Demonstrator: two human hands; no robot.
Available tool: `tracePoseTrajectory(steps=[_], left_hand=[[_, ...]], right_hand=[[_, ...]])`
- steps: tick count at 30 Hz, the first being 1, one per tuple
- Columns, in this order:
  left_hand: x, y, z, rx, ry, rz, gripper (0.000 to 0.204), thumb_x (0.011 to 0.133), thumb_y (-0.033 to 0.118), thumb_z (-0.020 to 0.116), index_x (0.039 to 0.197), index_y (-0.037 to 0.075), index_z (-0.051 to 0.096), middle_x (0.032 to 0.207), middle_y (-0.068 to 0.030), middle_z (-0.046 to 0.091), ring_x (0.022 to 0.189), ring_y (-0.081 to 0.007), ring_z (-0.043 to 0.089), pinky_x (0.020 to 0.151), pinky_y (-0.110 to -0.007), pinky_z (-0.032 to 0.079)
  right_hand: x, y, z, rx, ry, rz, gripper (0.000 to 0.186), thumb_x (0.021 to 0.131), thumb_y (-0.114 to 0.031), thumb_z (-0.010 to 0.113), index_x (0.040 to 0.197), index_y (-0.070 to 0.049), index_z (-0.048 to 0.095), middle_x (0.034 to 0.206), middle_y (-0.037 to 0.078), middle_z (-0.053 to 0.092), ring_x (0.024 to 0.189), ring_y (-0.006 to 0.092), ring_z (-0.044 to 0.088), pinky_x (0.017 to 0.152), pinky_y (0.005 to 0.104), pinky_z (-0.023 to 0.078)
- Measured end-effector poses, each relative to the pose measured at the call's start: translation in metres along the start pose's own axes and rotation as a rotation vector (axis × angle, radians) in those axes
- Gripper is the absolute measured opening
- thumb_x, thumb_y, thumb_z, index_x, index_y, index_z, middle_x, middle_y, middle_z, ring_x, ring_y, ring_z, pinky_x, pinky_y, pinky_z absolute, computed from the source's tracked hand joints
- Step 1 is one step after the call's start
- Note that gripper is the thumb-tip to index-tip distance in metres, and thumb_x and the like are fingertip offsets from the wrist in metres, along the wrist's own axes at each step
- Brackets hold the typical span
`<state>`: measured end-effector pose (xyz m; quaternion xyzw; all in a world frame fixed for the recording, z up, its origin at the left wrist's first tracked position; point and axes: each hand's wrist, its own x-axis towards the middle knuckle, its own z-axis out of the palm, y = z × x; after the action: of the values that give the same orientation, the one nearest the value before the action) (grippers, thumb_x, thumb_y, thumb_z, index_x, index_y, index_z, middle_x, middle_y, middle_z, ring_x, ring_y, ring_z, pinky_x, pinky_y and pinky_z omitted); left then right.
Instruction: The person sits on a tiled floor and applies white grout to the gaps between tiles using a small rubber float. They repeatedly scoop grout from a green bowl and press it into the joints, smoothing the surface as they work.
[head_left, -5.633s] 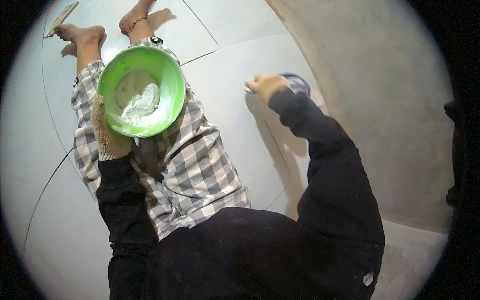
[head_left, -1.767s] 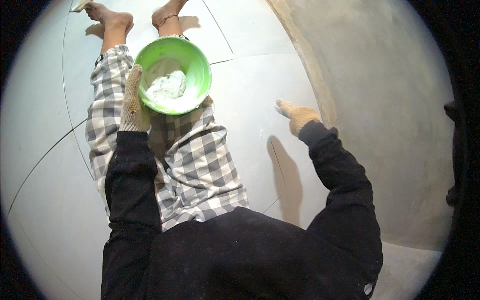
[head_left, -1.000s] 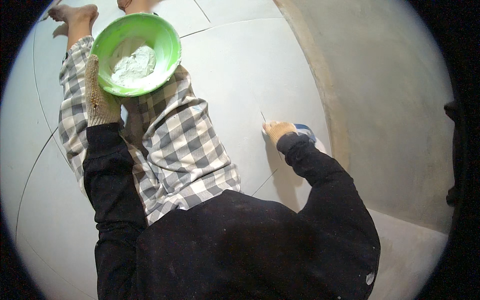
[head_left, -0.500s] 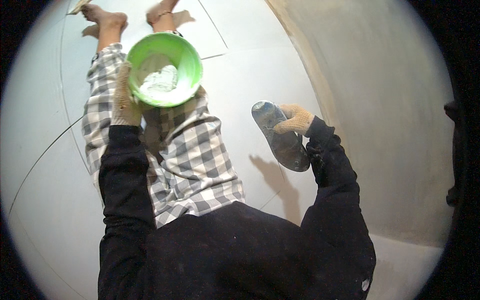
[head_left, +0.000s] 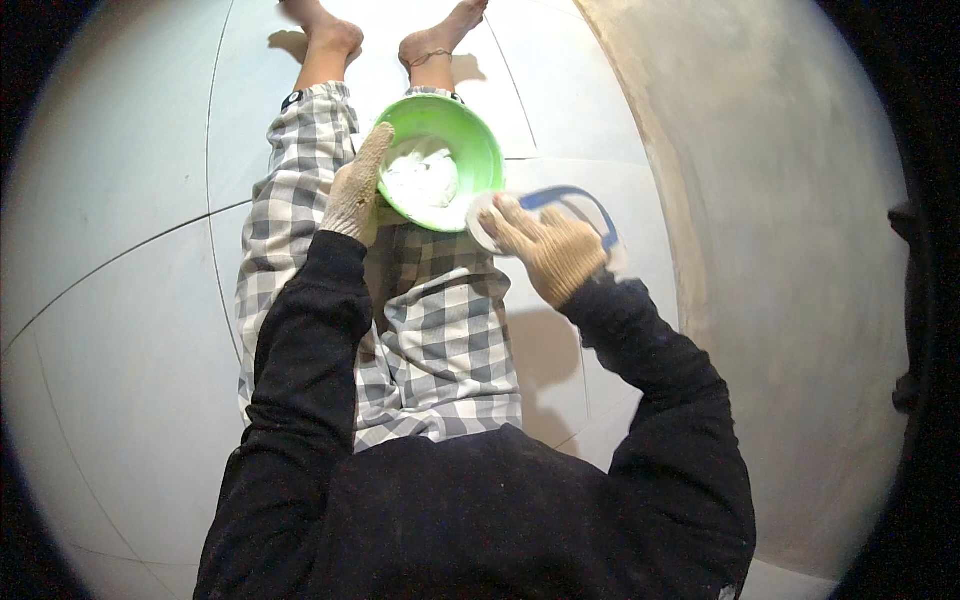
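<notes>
A green plastic bowl (head_left: 485,155) is tilted towards me above my thighs, with thick white paste (head_left: 420,175) in its bottom. My gloved left hand (head_left: 357,190) grips the bowl's left side, the thumb up along the rim. In my gloved right hand (head_left: 548,248) is a flip-flop (head_left: 482,226) with a pale upper face and a blue strap. Its near end meets or overlaps the bowl's lower right rim; whether they touch I cannot tell. The fingers lie over the flip-flop's upper face, and its underside is hidden.
My legs in checked trousers (head_left: 440,310) stretch forward over pale floor tiles (head_left: 130,240) with dark joints. A bare grey plaster wall (head_left: 780,250) rises close on the right. My bare feet (head_left: 440,40) are at the far edge.
My right hand has brought the flip-flop left to the bowl and turned it, so its strap side shows instead of the dark sole. The bowl and legs appear further right in view.
</notes>
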<state>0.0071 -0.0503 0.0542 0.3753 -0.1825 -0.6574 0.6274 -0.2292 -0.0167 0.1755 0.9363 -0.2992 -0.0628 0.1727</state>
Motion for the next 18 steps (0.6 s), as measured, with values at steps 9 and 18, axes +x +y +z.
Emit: tracePoseTrajectory(steps=[9,18], left_hand=[[-0.009,0.009,0.013,0.321,-0.165,0.131,0.064,0.083,0.052,0.067,0.116,-0.002,0.058,0.104,-0.0090,0.060,0.098,-0.0155,0.055,0.086,-0.030,0.044],[-0.023,0.028,0.022,0.294,-0.189,0.039,0.060,0.078,0.041,0.075,0.113,-0.005,0.058,0.097,-0.0084,0.061,0.081,-0.0125,0.062,0.058,-0.027,0.054]], right_hand=[[-0.025,0.051,-0.061,0.408,-0.561,0.517,0.053,0.088,-0.031,0.061,0.136,-0.014,0.045,0.096,0.021,0.068,0.080,0.0353,0.067,0.074,0.0437,0.054],[0.062,0.055,-0.043,0.328,-0.657,0.312,0.037,0.090,-0.033,0.058,0.124,-0.016,0.057,0.096,0.015,0.069,0.082,0.0293,0.068,0.076,0.0411,0.054]])
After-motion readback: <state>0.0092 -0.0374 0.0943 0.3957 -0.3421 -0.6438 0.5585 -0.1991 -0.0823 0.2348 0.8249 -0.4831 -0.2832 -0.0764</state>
